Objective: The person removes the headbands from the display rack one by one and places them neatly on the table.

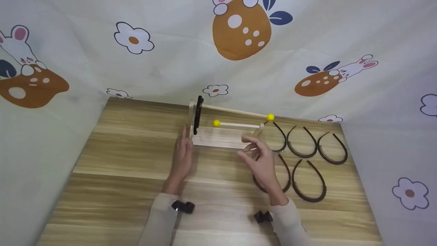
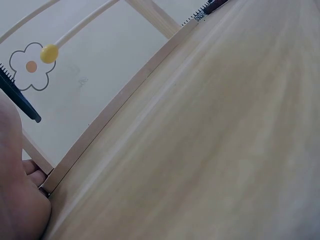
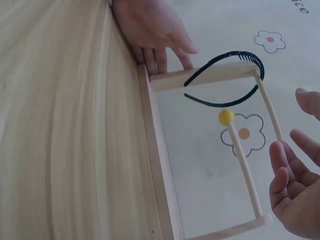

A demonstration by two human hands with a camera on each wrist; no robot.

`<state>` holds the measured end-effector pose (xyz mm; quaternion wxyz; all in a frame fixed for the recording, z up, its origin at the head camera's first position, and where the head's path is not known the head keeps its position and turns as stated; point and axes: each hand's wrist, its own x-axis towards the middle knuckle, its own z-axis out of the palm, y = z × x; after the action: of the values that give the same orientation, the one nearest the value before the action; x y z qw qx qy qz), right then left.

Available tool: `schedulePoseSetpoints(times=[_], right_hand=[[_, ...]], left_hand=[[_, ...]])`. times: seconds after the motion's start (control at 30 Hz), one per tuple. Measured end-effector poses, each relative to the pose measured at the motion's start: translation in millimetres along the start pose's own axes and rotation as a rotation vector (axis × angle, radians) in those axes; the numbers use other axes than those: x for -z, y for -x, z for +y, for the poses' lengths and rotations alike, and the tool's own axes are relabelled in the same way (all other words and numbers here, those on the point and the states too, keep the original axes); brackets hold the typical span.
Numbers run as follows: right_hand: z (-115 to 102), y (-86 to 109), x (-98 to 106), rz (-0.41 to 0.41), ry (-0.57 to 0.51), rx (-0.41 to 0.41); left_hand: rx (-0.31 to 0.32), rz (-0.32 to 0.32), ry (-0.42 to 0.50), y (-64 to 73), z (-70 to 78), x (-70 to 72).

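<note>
A small wooden rack [image 1: 218, 137] has two rods, each with a yellow ball on its end. Around the upper rod [image 3: 270, 109], near the rack's left upright, hangs a black toothed headband [image 1: 198, 116]. My left hand [image 1: 182, 155] rests with fairly straight fingers against the outer left side of the rack. Just in front of the rack's right end is my right hand [image 1: 262, 162], its fingers loosely bent and nothing between thumb and fingertips. The lower rod [image 3: 243, 165] carries no headband, and its yellow ball [image 1: 216, 123] points left.
Several dark headbands [image 1: 310, 199] lie in two rows on the wood-grain table [image 1: 119, 191], right of the rack. My right hand and forearm partly cover the nearest ones. A patterned cloth [image 1: 177, 61] rises behind the table and along both sides.
</note>
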<state>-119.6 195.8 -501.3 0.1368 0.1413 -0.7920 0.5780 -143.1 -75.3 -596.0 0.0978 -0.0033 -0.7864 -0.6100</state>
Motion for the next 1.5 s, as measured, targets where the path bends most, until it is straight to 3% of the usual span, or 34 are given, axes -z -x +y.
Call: schedulePoseSetpoints(times=[0.47,0.73,0.97,1.5], right_hand=[[-6,-8.9,-31,-0.039,-0.073,-0.030],[-11,-19.1,-49,-0.043,-0.133,-0.084],[-15,-30.8,-65,-0.046,-0.179,-0.075],[-23,-51.0,-88,-0.013,-0.183,-0.141]], left_hand=[[-0.041,0.011,0.013,-0.4,-3.0,-2.0],[-0.009,-0.006,0.016,0.3,-1.9,-0.5],[-0.012,-0.010,0.010,0.6,-1.0,-0.6],[-0.020,0.005,0.028,-1.8,-1.0,-1.2]])
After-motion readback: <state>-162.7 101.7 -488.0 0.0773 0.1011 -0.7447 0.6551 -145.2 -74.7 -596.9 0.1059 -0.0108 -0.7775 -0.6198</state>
